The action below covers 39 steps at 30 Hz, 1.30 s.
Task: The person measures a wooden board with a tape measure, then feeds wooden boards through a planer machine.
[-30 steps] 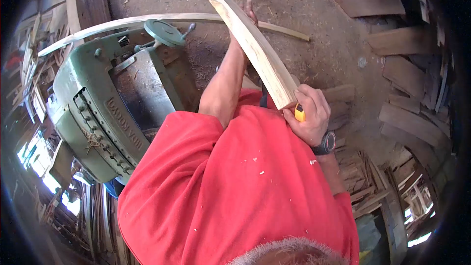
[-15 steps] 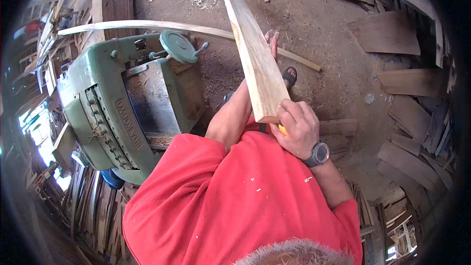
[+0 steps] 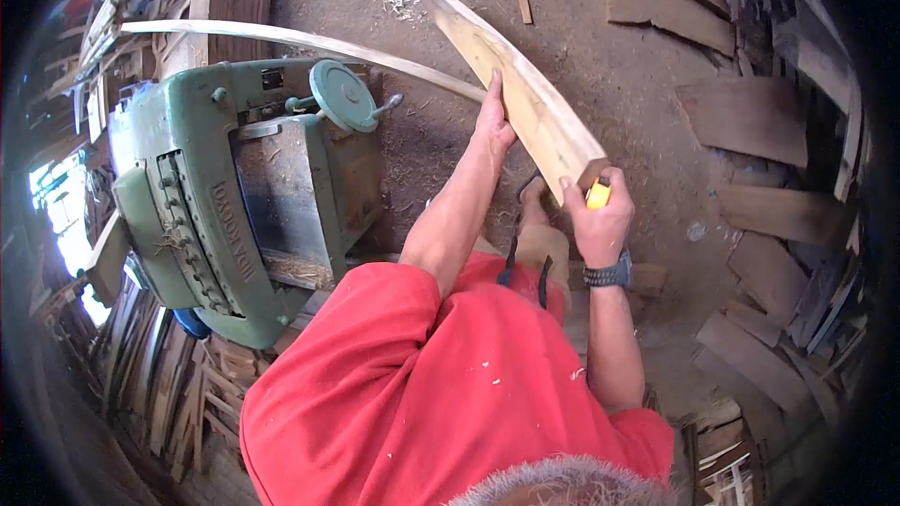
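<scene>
A pale wooden board (image 3: 525,98) slants across the view, its near end to the right, with one long face and a narrow edge showing. My left hand (image 3: 495,117) is around its lower left side about midway, thumb up against the face; the other fingers are mostly hidden. At the near end, my right hand (image 3: 603,225) is closed on a small yellow tape measure (image 3: 598,193), thumb touching the board's corner. No drawn-out blade can be made out. A dark watch (image 3: 609,274) is on my right wrist.
A green woodworking machine (image 3: 202,197) with a handwheel (image 3: 341,96) stands at left. A long thin strip of wood (image 3: 309,40) runs from behind it towards the board. Rough planks (image 3: 745,122) lie at right, and shavings (image 3: 401,6) are on the dirt floor.
The board has turned up, so a long side face now shows, and its near end has moved right and away from my body. My left hand has shifted to the board's visible left side.
</scene>
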{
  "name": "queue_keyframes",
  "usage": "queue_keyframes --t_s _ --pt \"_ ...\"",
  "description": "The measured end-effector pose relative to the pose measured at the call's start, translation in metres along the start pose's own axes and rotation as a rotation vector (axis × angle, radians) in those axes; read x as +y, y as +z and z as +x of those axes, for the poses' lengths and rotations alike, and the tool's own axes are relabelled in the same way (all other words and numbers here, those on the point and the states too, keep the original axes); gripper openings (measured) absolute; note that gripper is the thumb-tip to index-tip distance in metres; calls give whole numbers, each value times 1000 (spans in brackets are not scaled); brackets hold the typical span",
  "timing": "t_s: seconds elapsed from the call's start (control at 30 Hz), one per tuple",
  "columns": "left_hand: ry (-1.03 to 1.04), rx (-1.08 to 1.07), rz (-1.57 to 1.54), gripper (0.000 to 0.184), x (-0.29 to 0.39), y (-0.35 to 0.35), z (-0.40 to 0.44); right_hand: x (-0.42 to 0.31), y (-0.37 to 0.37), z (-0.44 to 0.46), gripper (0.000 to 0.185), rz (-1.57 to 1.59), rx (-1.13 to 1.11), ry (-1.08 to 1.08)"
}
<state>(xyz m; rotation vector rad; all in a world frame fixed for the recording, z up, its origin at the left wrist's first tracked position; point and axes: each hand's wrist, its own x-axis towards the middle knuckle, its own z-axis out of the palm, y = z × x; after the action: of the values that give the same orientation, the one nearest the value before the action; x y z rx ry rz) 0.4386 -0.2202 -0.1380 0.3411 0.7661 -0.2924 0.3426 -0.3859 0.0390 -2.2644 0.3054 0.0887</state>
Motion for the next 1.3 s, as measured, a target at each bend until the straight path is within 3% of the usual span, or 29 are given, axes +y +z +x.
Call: queue_keyframes --t_s 0.03,0.1,0.3,0.33,0.4,0.43,0.47,0.53,0.67,0.77,0.9,1.0,1.03,1.1,1.13,1.17,1.2,1.23,1.27,1.3 --pt "4 -6 -7 61 -1 -1 10 11 7 13 37 -6 -5 -13" --pt "-16 30 -9 58 -7 -6 23 32 25 37 34 288 -79 211" --pt "-70 86 98 47 -60 -59 31 107 119 67 31 467 -8 539" --pt "-83 96 85 47 -67 -59 17 114 118 63 31 450 -11 551" --pt "-157 123 458 47 -75 -53 -6 127 112 61 30 474 24 646" --pt "-176 -3 447 57 -80 -62 -11 138 109 61 34 464 -11 662" --pt "-184 0 441 57 -82 -71 -14 149 108 60 34 455 -10 669" --pt "-377 -71 673 71 -76 -85 -25 161 101 66 36 386 -88 698" --pt "-311 -9 792 65 -43 -118 -49 186 95 95 48 526 -14 804" --pt "-297 192 813 59 -5 -135 -78 205 79 137 49 548 -8 719" --pt "-98 313 882 56 7 -231 -99 187 30 175 46 807 49 504" --pt "40 413 1126 52 19 -258 -127 167 -7 167 43 684 75 504" --pt "6 460 1182 49 25 -252 -140 183 -12 156 32 616 18 472" --pt "-29 503 1233 47 26 -252 -158 236 -9 118 21 181 -156 347" --pt "-59 524 1210 46 26 -255 -161 237 -10 87 20 -128 -282 195" --pt "-88 546 1187 46 25 -255 -162 242 -5 49 27 -88 -339 126" --pt "-79 544 1183 46 22 -254 -162 241 -8 18 33 -142 -630 171" --pt "-36 536 1139 45 16 -251 -162 195 -19 -10 41 -226 -804 606" --pt "18 538 1094 44 16 -247 -161 248 -11 -49 31 -295 -921 485" --pt "8 490 1137 43 13 -263 -150 286 -10 -87 46 -405 -1108 -91"
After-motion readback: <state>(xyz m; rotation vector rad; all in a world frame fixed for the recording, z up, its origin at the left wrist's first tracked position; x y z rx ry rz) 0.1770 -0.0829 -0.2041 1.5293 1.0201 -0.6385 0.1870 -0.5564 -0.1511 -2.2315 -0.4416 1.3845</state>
